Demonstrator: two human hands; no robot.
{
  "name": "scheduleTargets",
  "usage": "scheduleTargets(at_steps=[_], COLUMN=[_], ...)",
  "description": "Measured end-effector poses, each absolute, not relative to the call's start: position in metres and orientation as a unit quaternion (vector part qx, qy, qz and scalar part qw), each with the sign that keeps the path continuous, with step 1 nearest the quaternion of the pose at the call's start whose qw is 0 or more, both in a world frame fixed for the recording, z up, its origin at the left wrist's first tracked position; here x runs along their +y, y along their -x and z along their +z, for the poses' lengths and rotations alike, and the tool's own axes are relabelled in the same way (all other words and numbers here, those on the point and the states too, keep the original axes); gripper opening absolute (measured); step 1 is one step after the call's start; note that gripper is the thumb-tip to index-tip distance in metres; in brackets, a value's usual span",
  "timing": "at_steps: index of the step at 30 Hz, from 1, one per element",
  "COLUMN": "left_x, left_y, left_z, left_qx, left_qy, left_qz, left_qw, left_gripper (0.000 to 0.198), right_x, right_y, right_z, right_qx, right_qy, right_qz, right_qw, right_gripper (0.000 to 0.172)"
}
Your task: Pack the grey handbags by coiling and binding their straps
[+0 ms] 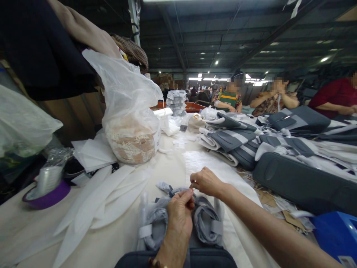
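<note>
My left hand [178, 214] is closed in a pinch above a dark bag [212, 257] at the bottom of the view. Fingertips of my right hand [208, 182] pinch just beside it, close to the left thumb. Whatever lies between the fingers is too small to make out. Two rolled straps wrapped in clear plastic lie on the bag: the left roll [156, 223] and the right roll [205, 221], each with a white band. Beyond my left hand, a plastic-wrapped piece [164, 187] rests on the pale table cover [125, 223].
White leaf-shaped sheets [103, 201] and a purple tape roll [47, 195] lie at left. A plastic sack [131, 137] stands behind them. Dark grey bags [295, 178] are heaped at right, near a blue object [336, 236]. Several people sit across the table.
</note>
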State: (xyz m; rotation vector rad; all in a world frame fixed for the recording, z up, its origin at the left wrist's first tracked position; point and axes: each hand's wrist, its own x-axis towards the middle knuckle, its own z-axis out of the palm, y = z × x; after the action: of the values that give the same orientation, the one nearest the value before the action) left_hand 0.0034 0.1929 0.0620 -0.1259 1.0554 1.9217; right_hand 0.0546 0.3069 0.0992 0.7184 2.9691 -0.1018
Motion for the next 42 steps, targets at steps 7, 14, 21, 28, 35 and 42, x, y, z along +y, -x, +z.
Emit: scheduleTargets(at_steps=[7,14,21,28,35,42], left_x=[0.179,0.178,0.169,0.156,0.155,0.147], left_y=[0.000,0.002,-0.004,-0.011,-0.005,0.000], left_z=[0.069,0.066,0.063,0.056,0.063,0.064], left_qx=[0.408,0.409,0.409,0.408,0.391,0.411], left_qy=[0.049,0.027,-0.038,-0.070,-0.042,-0.037], left_qz=[0.767,0.755,0.776,0.810,0.823,0.820], left_qw=[0.493,0.512,0.479,0.416,0.409,0.398], left_gripper=[0.019,0.023,0.026,0.038,0.032,0.032], right_x=[0.300,0.287,0.289,0.260,0.237,0.248], right_y=[-0.055,-0.045,-0.052,-0.068,-0.060,-0.067], right_z=[0.127,0.148,0.140,0.132,0.112,0.111], right_qx=[0.974,0.959,0.897,0.885,0.860,0.776], right_qy=[-0.208,-0.191,-0.329,-0.383,-0.456,-0.510], right_qz=[-0.071,-0.182,-0.282,-0.257,-0.228,-0.371], right_qw=[0.053,0.100,0.091,0.068,0.016,0.006], right_gripper=[0.016,0.021,0.015,0.011,0.019,0.025])
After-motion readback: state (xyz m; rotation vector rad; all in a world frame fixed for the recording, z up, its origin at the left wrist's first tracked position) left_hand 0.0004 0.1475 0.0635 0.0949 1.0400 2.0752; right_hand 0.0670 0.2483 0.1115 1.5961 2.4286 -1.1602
